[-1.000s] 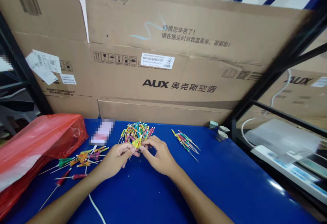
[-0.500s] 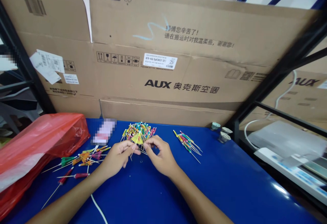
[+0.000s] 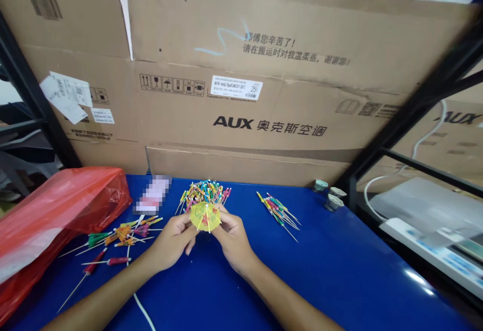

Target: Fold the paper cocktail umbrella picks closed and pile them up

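A yellow paper cocktail umbrella (image 3: 206, 218) with red flower marks is spread wide between my two hands, its top tilted towards me. My left hand (image 3: 175, 238) is closed at its left edge, fingertips partly behind the paper. My right hand (image 3: 234, 233) is closed on its right side, with the thumb under the canopy and fingers behind. The umbrella's stick is hidden. Just beyond my hands lies a thick pile of folded cocktail umbrellas (image 3: 209, 190) in many colours.
A small bunch of folded umbrellas (image 3: 277, 210) lies to the right; several half-opened ones (image 3: 123, 233) lie left, near a red plastic bag (image 3: 86, 190). Small pale cups (image 3: 334, 201) stand at the back right. Cardboard (image 3: 226, 160) walls the blue table's (image 3: 320, 270) rear. A white cable (image 3: 143, 311) crosses the front left.
The yellow umbrella has gone from partly folded to spread wide and is a little nearer to me. My fingers have shifted to its sides. The view has moved slightly.
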A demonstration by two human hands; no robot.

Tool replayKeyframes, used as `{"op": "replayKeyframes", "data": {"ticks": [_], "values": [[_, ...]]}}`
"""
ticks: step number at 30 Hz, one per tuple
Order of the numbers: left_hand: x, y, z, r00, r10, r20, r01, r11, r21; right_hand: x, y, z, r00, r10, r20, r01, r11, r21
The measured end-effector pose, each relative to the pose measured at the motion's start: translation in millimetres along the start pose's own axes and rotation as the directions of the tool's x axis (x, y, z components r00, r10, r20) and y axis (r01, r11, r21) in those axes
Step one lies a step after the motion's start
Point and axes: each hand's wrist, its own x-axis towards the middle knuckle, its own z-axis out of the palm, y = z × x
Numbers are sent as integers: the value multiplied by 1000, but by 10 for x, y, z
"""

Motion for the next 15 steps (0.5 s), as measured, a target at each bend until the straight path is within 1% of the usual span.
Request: {"op": "replayKeyframes", "data": {"ticks": [2,5,10,15], "values": [[-13,-6,13,1000,-4,22,4,1000,14,-6,14,7,999,16,-44,-13,997,71],[-16,-28,27,999,-15,35,14,1000,25,-22,16,13,995,17,-99,-4,992,125],[3,-39,29,999,-22,46,20,999,29,-24,6,3,992,-8,-125,24,991,129],[7,34,35,997,-25,68,21,999,45,-8,-4,-22,984,0,-176,27,988,150]]}}
